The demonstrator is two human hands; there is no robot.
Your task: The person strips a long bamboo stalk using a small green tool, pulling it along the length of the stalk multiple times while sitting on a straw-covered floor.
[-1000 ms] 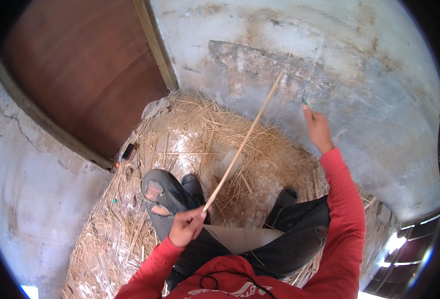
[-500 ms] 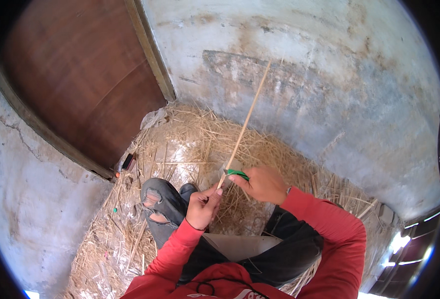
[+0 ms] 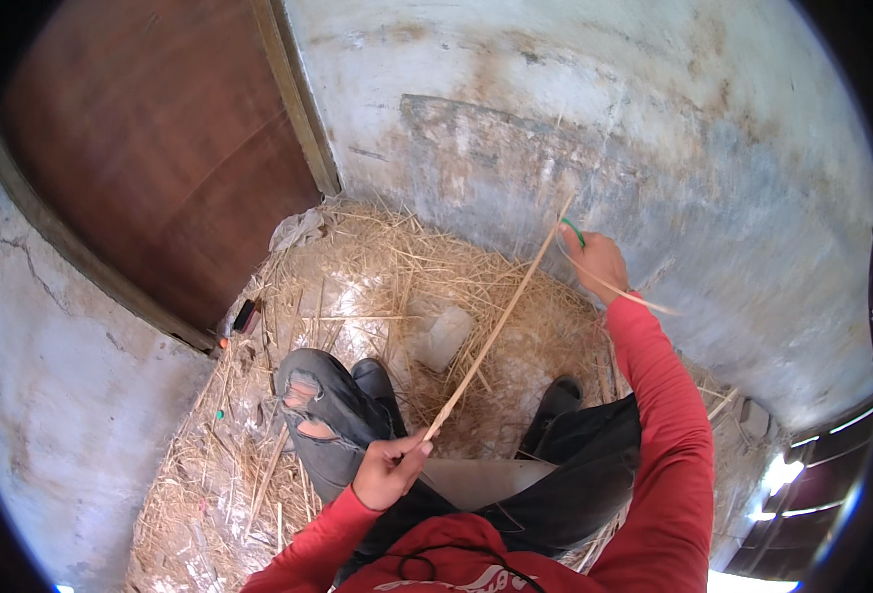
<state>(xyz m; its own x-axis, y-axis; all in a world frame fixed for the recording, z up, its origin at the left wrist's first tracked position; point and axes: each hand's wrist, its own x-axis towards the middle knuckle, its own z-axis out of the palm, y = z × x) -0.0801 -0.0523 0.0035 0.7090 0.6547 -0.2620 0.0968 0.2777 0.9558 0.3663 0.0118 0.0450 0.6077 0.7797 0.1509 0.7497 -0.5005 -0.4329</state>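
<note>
The stick (image 3: 504,318) is pale tan, the tool (image 3: 576,232) is green. The sweater (image 3: 665,415) is red; the wall (image 3: 752,227) is whitish, with grey and brown stains.

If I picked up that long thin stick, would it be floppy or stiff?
The stick is probably fairly stiff: it looks nearly straight from the left hand outward. It's likely light, being so thin. It may split easily, since a pale strip curls beside the right hand.
</note>
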